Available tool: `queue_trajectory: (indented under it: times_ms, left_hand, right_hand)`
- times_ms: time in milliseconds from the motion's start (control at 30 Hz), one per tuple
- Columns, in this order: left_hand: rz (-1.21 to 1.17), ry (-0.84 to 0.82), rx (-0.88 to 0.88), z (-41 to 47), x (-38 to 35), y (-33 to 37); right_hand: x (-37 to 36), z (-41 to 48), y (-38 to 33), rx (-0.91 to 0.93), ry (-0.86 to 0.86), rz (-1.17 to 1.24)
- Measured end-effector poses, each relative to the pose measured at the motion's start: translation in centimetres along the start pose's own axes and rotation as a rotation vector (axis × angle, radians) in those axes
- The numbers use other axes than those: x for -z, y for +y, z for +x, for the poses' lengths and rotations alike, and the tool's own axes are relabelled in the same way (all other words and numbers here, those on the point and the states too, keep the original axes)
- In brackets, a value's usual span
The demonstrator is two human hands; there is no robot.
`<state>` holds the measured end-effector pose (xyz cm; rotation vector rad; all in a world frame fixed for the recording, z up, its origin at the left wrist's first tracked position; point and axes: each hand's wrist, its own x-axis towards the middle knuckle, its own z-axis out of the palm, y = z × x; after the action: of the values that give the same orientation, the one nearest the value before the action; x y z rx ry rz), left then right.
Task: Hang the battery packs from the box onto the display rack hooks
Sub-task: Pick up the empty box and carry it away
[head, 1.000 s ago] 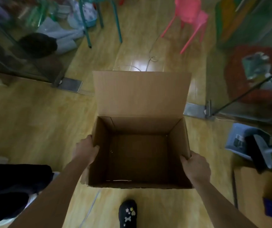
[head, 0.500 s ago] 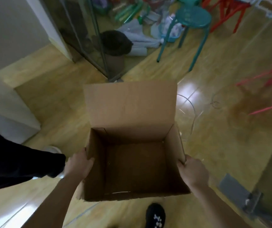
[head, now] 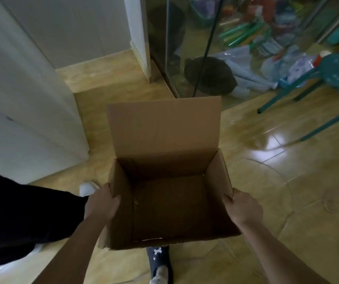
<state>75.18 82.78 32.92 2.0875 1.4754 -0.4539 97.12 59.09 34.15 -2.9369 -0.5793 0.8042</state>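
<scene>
Left hand (head: 101,206) and right hand (head: 243,208) each gripping a side wall of open brown cardboard box (head: 164,128), grip clenched, carrying it above glossy wooden floor (head: 287,191).

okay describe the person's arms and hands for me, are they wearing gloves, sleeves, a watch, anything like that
Both hands are bare: no gloves on the left hand or the right hand, and no rings show, though the picture is soft. Both forearms are uncovered right down to the bottom edge of the frame, so no sleeve is visible. Neither wrist carries a watch, band or bracelet. No markings can be made out.
</scene>
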Motion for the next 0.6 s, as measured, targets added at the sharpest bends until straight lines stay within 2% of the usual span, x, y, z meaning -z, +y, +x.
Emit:
queue_trajectory:
  times_ms: [400,600]
  left_hand:
    - [-0.066,0.063,0.165,15.5,9.0,2.5]
    - [-0.102,0.072,0.271,23.6,13.5,4.3]
  right_hand:
    - [6.4,16.7,-15.5,0.140,-0.006,-0.114]
    - [8.5,25.6,-23.0,0.222,-0.067,-0.041]
